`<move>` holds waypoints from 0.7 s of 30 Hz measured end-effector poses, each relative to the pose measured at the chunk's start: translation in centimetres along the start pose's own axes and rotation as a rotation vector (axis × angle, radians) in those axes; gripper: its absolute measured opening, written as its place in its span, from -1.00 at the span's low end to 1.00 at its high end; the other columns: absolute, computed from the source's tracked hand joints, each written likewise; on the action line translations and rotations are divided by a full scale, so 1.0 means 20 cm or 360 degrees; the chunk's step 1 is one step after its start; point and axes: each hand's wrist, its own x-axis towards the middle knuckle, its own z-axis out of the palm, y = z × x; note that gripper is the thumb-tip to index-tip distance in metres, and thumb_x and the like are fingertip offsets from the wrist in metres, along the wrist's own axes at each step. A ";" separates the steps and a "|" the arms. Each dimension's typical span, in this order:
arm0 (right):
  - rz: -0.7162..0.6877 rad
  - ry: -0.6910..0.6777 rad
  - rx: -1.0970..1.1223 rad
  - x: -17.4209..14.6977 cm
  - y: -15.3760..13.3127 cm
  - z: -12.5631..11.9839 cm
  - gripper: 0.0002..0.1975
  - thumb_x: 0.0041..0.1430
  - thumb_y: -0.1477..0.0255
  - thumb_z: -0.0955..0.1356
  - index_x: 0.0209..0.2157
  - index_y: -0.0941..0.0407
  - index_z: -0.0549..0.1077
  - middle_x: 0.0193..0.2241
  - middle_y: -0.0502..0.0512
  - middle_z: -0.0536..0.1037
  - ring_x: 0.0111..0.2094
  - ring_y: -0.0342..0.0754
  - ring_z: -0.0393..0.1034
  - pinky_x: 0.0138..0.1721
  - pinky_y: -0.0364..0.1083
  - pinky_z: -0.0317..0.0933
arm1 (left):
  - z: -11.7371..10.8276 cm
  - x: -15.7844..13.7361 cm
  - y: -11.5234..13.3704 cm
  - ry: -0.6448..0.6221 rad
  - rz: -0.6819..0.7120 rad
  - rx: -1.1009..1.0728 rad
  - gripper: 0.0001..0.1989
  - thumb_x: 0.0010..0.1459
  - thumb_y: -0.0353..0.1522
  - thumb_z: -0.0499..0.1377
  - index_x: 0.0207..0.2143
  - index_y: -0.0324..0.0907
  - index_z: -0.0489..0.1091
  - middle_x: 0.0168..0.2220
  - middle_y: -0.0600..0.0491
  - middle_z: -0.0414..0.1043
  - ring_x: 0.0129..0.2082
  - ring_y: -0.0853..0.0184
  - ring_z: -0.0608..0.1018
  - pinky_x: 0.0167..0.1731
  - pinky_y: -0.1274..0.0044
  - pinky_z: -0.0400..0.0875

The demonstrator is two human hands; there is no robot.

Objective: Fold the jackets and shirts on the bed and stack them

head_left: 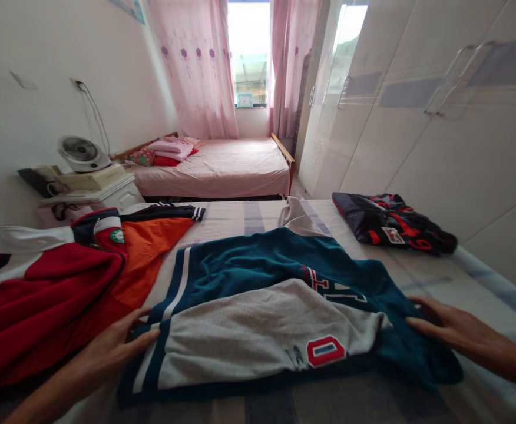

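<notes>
A teal sweatshirt (258, 253) with grey sleeves lies sideways in front of me on the bed. One grey sleeve (240, 330) is folded across its body and bears a red patch; the other points away at the far side. My left hand (123, 344) grips the striped hem at the left, thumb on top of the cloth. At the opposite end, my right hand (443, 324) holds the teal cloth near the shoulder or hood, its fingers partly hidden by the fabric.
Left of the sweatshirt lie a red and white jacket (76, 277) and an orange garment (152, 259). A folded black and red garment (394, 224) rests at the back right. Beyond stand a pink-covered bed (227, 171), a fan (83, 153) on a cabinet, and white wardrobes (417, 147).
</notes>
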 end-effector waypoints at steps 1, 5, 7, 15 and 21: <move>0.0013 -0.0031 -0.0021 0.02 -0.03 0.00 -0.65 -0.16 -0.02 0.33 -0.31 -0.19 0.48 -0.24 0.21 0.58 -0.22 0.17 0.48 -0.23 0.05 0.32 | 0.02 0.01 0.00 0.0143 0.0064 0.0166 -0.30 -0.06 0.05 0.15 0.02 -0.22 0.34 -0.05 -0.12 0.48 -0.05 0.04 0.51 -0.02 0.25 0.38; -0.0159 0.0064 -0.0191 0.21 -0.29 -0.01 -0.56 0.05 0.06 0.21 -0.13 -0.02 0.42 -0.11 0.19 0.54 -0.16 0.13 0.45 -0.11 0.05 0.25 | 0.17 0.01 0.21 0.0508 0.0750 0.0549 -0.44 0.12 -0.03 0.03 0.09 -0.12 0.26 0.09 -0.08 0.34 0.08 0.08 0.40 0.07 0.23 0.30; -0.0309 0.0052 -0.0285 0.33 -0.42 0.03 -0.53 0.11 0.11 0.18 -0.09 0.09 0.42 -0.08 0.20 0.51 -0.11 0.10 0.42 -0.08 0.00 0.23 | 0.28 -0.01 0.37 0.0393 0.1133 0.0611 -0.54 0.19 -0.13 0.02 0.10 -0.07 0.26 0.13 -0.04 0.30 0.10 0.16 0.38 0.05 0.31 0.34; -0.0282 0.0070 -0.0669 0.72 -0.66 0.27 -0.64 0.18 0.18 0.20 -0.22 0.09 0.49 -0.18 0.18 0.56 -0.14 0.05 0.42 -0.20 -0.08 0.22 | 0.69 -0.01 0.61 -0.0271 0.1747 0.0874 -0.32 0.12 -0.25 0.17 0.25 0.08 -0.02 0.31 0.05 -0.03 0.29 0.10 0.02 0.20 0.13 0.04; -0.0105 0.0259 -0.0672 0.84 -0.61 0.26 -0.68 0.21 0.31 0.17 -0.23 0.14 0.47 -0.23 0.24 0.55 -0.19 0.08 0.44 -0.27 -0.06 0.21 | 0.70 0.02 0.59 -0.0427 0.1689 0.0878 -0.36 0.17 -0.22 0.11 0.25 0.15 -0.06 0.33 0.10 -0.12 0.29 0.10 0.03 0.20 0.12 -0.01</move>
